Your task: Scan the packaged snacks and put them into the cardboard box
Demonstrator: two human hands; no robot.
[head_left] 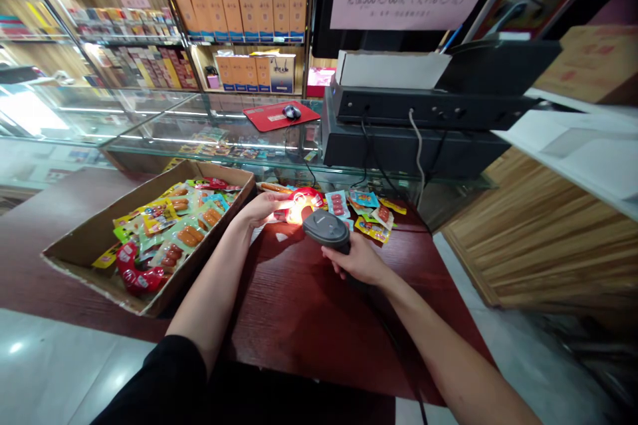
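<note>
My right hand (359,257) is wrapped round the handle of a dark grey barcode scanner (326,229). Light from the scanner falls on a red snack packet (308,198) at the far part of the table. My left hand (269,208) grips that packet by its left side, fingers closed on its edge. Right of the scanner lies a loose pile of small snack packets (373,229), some with sausages showing through clear wrappers. To the left, an open cardboard box (149,302) holds several more sausage packets, with a curved red packet (130,272) at its near end.
The dark red wooden table (294,319) carries all this. Behind it stands a glass counter (199,121) with a red mouse pad (259,117) and a mouse (291,111). Black equipment (413,139) with hanging cables is at the back right. The scanner's cord trails toward the near edge.
</note>
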